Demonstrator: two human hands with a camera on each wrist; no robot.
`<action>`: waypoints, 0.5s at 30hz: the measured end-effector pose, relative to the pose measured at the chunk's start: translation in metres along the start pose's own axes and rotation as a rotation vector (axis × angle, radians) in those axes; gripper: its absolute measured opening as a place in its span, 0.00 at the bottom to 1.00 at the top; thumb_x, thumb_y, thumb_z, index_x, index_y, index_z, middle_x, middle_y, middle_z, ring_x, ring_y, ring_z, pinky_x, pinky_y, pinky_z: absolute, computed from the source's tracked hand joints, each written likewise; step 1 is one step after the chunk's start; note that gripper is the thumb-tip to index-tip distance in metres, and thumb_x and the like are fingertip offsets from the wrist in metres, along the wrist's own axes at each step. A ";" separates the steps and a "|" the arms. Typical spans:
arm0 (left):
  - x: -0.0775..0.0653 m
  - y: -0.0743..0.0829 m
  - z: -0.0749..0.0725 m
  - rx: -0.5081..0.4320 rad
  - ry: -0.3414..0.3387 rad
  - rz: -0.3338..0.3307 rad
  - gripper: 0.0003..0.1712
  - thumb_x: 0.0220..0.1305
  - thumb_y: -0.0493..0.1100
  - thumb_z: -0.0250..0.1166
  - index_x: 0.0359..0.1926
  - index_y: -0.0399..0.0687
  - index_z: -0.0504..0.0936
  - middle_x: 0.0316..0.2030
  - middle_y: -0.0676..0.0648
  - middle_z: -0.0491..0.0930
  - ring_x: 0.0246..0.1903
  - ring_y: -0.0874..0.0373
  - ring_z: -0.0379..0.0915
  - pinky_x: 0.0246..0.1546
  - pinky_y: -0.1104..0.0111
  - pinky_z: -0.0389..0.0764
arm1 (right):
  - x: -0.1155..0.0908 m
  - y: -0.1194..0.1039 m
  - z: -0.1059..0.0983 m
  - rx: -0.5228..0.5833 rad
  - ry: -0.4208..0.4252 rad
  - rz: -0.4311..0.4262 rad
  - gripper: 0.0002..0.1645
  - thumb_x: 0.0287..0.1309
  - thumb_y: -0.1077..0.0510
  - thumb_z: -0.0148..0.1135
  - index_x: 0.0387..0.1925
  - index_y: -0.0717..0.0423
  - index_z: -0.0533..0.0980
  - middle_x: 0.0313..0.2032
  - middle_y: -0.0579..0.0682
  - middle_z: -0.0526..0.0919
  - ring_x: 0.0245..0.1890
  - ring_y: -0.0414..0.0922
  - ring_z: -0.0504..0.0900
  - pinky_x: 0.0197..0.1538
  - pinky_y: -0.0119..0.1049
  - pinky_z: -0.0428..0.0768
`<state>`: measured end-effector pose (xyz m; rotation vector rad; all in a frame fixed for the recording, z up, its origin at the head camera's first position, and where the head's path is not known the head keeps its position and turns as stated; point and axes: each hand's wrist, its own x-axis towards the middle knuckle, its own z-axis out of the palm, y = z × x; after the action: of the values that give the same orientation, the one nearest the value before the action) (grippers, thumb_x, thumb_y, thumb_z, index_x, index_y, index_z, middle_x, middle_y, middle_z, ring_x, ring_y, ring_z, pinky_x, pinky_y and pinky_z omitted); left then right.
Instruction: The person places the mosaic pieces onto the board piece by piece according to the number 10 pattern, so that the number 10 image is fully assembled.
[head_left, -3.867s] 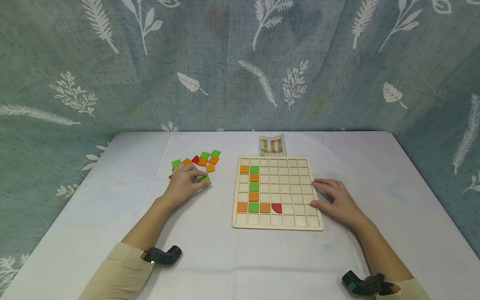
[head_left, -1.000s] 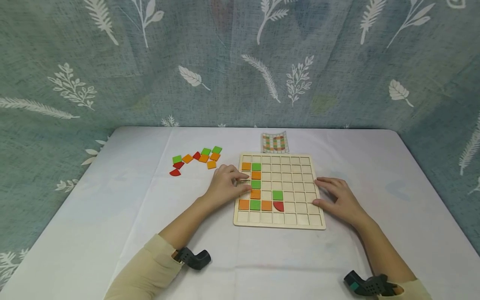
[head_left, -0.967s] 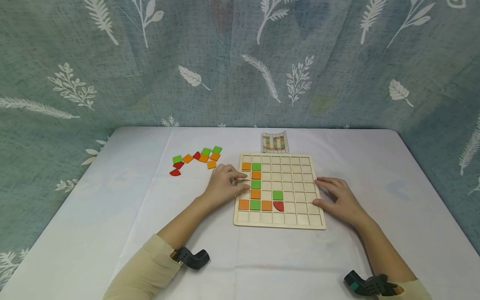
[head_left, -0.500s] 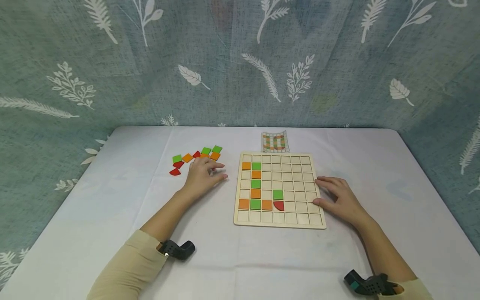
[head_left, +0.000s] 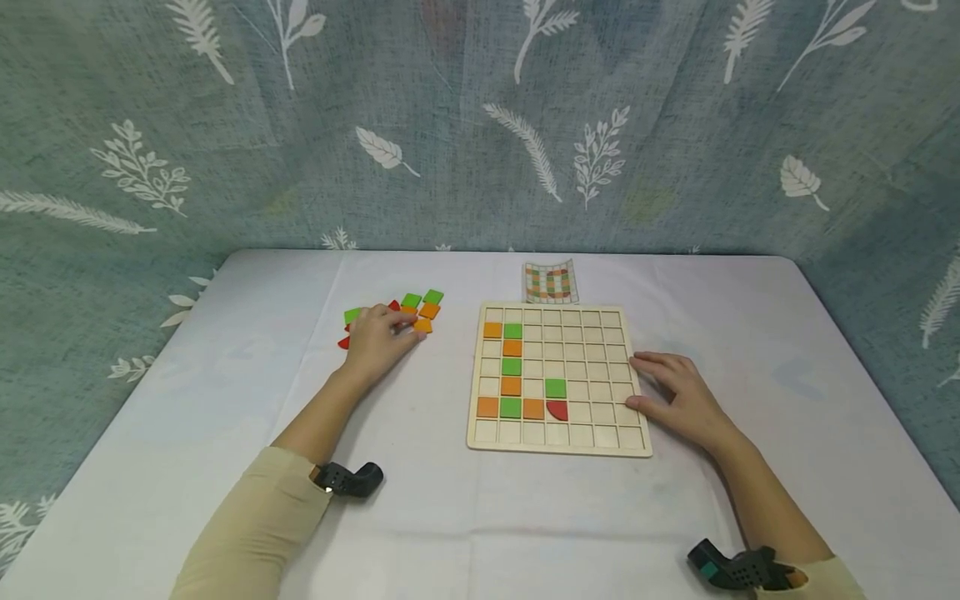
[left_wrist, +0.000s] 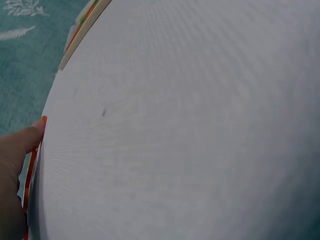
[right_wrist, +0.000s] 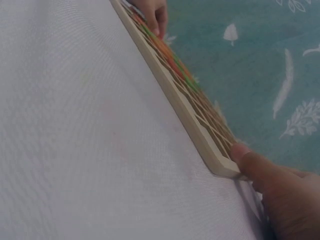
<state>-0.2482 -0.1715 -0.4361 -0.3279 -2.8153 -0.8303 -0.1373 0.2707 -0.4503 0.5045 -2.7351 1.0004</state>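
In the head view my left hand [head_left: 373,343] is at the loose tiles, its thumb and index finger pinching the edges of an orange square tile [head_left: 423,326]. The left wrist view shows the thumb against an orange tile edge [left_wrist: 44,119]. The wooden grid board [head_left: 600,440] lies flat to the right, with orange and green squares and a red quarter-circle tile [head_left: 557,410] in its cells. My right hand [head_left: 678,402] rests at the board's right edge, thumb and fingertips touching the rim, fingers relaxed. In the right wrist view its thumb [right_wrist: 241,151] touches near the board's corner.
Around the left hand lie green tiles [head_left: 432,297], other orange tiles [head_left: 430,311] and red pieces [head_left: 344,342], some partly covered by the hand. A printed pattern card [head_left: 551,282] sits behind the board. White cloth [head_left: 525,525] covers the table; a leaf-patterned curtain [head_left: 450,167] hangs behind.
A green tile has been added above the red piece on the board. My left hand has gone from the board's left edge back left to an orange tile. The right hand has stayed put.
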 end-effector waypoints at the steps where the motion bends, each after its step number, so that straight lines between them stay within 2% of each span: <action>1: 0.000 -0.001 0.000 0.005 -0.003 0.002 0.21 0.53 0.51 0.70 0.44 0.43 0.85 0.34 0.43 0.75 0.38 0.47 0.62 0.45 0.53 0.57 | 0.000 0.000 0.000 -0.001 0.000 -0.002 0.36 0.45 0.53 0.73 0.56 0.63 0.74 0.57 0.59 0.73 0.59 0.58 0.64 0.58 0.58 0.60; 8: -0.002 -0.002 0.000 -0.014 -0.012 0.038 0.19 0.53 0.51 0.70 0.41 0.43 0.86 0.31 0.45 0.72 0.39 0.48 0.62 0.45 0.55 0.57 | 0.000 -0.001 -0.001 0.010 0.001 -0.004 0.36 0.45 0.54 0.73 0.56 0.63 0.74 0.57 0.60 0.73 0.59 0.59 0.63 0.58 0.59 0.60; 15: -0.003 0.003 0.004 -0.055 0.010 0.090 0.16 0.51 0.50 0.72 0.35 0.43 0.87 0.26 0.47 0.71 0.34 0.51 0.59 0.46 0.55 0.55 | 0.000 -0.002 -0.001 0.007 -0.002 0.007 0.36 0.45 0.53 0.73 0.57 0.63 0.74 0.58 0.59 0.72 0.59 0.59 0.63 0.58 0.59 0.60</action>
<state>-0.2454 -0.1674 -0.4390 -0.4539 -2.7500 -0.8890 -0.1361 0.2698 -0.4487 0.4977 -2.7376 1.0114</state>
